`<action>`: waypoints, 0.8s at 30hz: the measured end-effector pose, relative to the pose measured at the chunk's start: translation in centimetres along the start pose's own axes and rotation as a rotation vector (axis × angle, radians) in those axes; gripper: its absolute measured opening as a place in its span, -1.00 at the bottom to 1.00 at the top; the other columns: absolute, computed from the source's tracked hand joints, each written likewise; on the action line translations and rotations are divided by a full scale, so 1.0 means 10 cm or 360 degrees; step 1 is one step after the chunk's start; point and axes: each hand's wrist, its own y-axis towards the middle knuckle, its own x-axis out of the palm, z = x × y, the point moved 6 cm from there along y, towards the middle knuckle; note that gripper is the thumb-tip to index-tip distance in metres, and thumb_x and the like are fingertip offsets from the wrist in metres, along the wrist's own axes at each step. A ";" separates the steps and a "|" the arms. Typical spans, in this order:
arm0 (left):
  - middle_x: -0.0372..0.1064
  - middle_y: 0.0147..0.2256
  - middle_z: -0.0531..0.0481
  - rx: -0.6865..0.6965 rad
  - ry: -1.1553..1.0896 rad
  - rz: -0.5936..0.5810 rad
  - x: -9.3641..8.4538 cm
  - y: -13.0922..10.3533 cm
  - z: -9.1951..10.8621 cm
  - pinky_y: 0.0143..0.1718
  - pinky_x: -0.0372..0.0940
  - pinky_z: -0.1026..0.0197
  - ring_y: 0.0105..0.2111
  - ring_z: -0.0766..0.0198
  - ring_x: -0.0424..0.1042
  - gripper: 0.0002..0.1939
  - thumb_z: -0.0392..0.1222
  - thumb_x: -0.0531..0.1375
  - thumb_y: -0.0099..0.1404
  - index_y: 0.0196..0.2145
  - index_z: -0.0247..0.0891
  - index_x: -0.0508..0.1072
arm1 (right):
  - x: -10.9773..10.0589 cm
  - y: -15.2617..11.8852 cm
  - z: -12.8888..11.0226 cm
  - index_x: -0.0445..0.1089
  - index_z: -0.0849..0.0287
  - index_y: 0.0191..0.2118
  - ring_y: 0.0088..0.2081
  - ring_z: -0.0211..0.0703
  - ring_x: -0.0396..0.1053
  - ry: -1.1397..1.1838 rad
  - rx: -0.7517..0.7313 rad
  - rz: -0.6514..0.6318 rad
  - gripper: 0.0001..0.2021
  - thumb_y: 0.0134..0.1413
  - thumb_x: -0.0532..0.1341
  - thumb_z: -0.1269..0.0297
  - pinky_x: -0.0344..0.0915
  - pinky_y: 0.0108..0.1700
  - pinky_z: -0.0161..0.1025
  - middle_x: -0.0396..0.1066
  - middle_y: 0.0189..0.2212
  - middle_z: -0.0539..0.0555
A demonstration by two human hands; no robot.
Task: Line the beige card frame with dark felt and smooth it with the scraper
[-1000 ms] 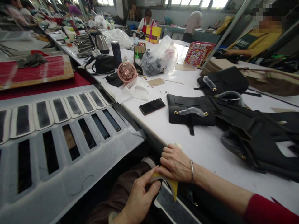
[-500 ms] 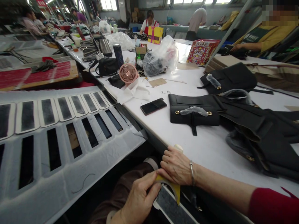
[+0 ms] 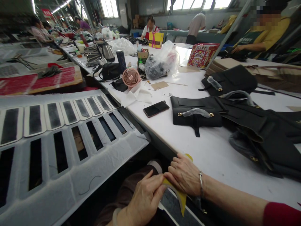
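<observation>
At the bottom centre of the frame we hold a yellow strip [image 3: 176, 192], a thin backing-like piece that runs from our fingertips down and to the lower right, ending in a point; its long axis slants the same way as the grey-faced panel [image 3: 172, 208] beneath it, which has a pale border and slopes off the bottom edge; we cannot tell whether the strip is fully free of the panel or partly stuck to it. Our left hand [image 3: 143, 201] comes up from the lower middle and pinches the strip's upper end, thumb and fingers closed narrowly on it; our right hand [image 3: 185, 175], the one with a bracelet at the wrist, lies just to the right of it, palm down, fingers curled over the same end, so both grips meet at one spot and the strip trails away below the right hand; the two hands touch or nearly touch. A second bit of yellow [image 3: 188, 156] peeks out just above the right knuckles, on the edge of the white counter [image 3: 211, 147]. Further up the counter, toward the centre of the frame, lie a dark phone [image 3: 156, 109] and a black bag part [image 3: 196, 114] with gold fittings; a pink fan [image 3: 131, 78] stands beyond. At the left of the frame, rows of dark-centred white pieces [image 3: 58, 113] lie on a pale slotted sheet [image 3: 70, 175]. Other people work at the far counters.
</observation>
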 end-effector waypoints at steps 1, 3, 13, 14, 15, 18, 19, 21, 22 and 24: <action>0.48 -0.12 0.02 0.0015 0.0015 -0.0020 0.00 0.00 0.01 0.28 -0.04 0.13 -0.08 0.25 0.44 -0.69 -0.12 -0.06 0.46 -0.04 -0.12 0.44 | 0.01 -0.03 -0.01 0.32 0.14 -0.49 -0.46 -0.14 0.17 0.0007 0.0031 0.0010 -0.61 0.34 -0.05 0.24 -0.13 -0.28 -0.08 0.35 -0.55 0.05; 0.49 -0.22 0.00 0.0039 0.0050 -0.0054 0.01 0.00 0.04 0.28 -0.04 0.09 -0.18 0.24 0.47 -0.67 -0.12 -0.08 0.45 -0.13 -0.16 0.47 | 0.02 -0.08 -0.03 0.32 0.14 -0.50 -0.47 -0.13 0.16 0.0022 0.0103 0.0025 -0.60 0.35 -0.07 0.25 -0.14 -0.29 -0.08 0.35 -0.56 0.04; 0.54 -0.18 0.04 -0.0162 -0.0586 -0.0146 -0.09 0.05 -0.05 0.22 0.02 0.04 -0.15 0.16 0.46 -0.58 -0.03 -0.07 0.43 -0.10 -0.14 0.56 | 0.07 -0.34 -0.12 0.32 0.12 -0.50 -0.47 -0.12 0.20 0.0057 0.0432 -0.0001 -0.51 0.40 -0.18 0.23 -0.16 -0.29 -0.09 0.37 -0.57 0.03; 0.55 -0.17 0.02 -0.0194 -0.0648 -0.0141 -0.09 0.06 -0.08 0.13 0.14 0.09 -0.15 0.14 0.46 -0.59 -0.06 -0.04 0.41 -0.09 -0.18 0.56 | 0.07 -0.35 -0.12 0.32 0.12 -0.50 -0.47 -0.12 0.21 0.0059 0.0452 -0.0009 -0.51 0.40 -0.19 0.23 -0.16 -0.29 -0.09 0.37 -0.57 0.03; 0.55 -0.17 0.00 -0.0224 -0.0688 -0.0137 -0.09 0.08 -0.11 0.01 0.23 0.13 -0.17 0.13 0.46 -0.61 -0.09 0.00 0.37 -0.07 -0.21 0.56 | 0.06 -0.36 -0.12 0.32 0.12 -0.50 -0.46 -0.12 0.21 0.0060 0.0465 -0.0014 -0.51 0.40 -0.19 0.23 -0.16 -0.28 -0.09 0.37 -0.56 0.03; 0.57 -0.30 -0.01 -0.0332 -0.0691 -0.0149 -0.05 0.14 -0.22 -0.32 0.23 0.22 -0.37 0.19 0.41 -0.62 -0.19 0.09 0.22 -0.07 -0.25 0.57 | 0.04 -0.38 -0.13 0.31 0.12 -0.51 -0.47 -0.13 0.21 0.0057 0.0475 -0.0010 -0.50 0.40 -0.19 0.24 -0.16 -0.29 -0.10 0.37 -0.57 0.03; 0.56 -0.37 0.01 -0.0365 -0.0702 -0.0161 -0.03 0.16 -0.26 -0.39 0.17 0.24 -0.44 0.24 0.36 -0.62 -0.21 0.12 0.18 -0.09 -0.24 0.58 | 0.04 -0.38 -0.14 0.31 0.12 -0.51 -0.47 -0.12 0.21 0.0054 0.0476 -0.0006 -0.50 0.40 -0.19 0.24 -0.16 -0.29 -0.10 0.36 -0.58 0.03; 0.50 -0.48 0.05 -0.0420 -0.0797 -0.0200 0.01 0.20 -0.30 -0.46 0.07 0.26 -0.52 0.30 0.25 -0.62 -0.23 0.16 0.09 -0.14 -0.24 0.60 | 0.04 -0.40 -0.15 0.31 0.12 -0.51 -0.47 -0.12 0.22 0.0052 0.0490 -0.0012 -0.49 0.40 -0.20 0.23 -0.15 -0.29 -0.10 0.36 -0.58 0.03; 0.47 -0.52 0.07 -0.0443 -0.0871 -0.0216 0.03 0.22 -0.31 -0.47 0.05 0.27 -0.53 0.32 0.22 -0.63 -0.24 0.17 0.06 -0.16 -0.24 0.61 | 0.04 -0.41 -0.16 0.32 0.12 -0.51 -0.47 -0.11 0.23 0.0053 0.0505 -0.0019 -0.49 0.40 -0.20 0.23 -0.14 -0.29 -0.10 0.36 -0.57 0.03; 0.43 -0.55 0.08 -0.0482 -0.0994 -0.0238 0.06 0.25 -0.32 -0.47 0.03 0.29 -0.53 0.34 0.20 -0.65 -0.25 0.20 0.01 -0.22 -0.25 0.63 | 0.06 -0.45 -0.16 0.33 0.12 -0.49 -0.45 -0.08 0.25 0.0072 0.0547 -0.0063 -0.49 0.40 -0.21 0.21 -0.13 -0.28 -0.09 0.38 -0.56 0.04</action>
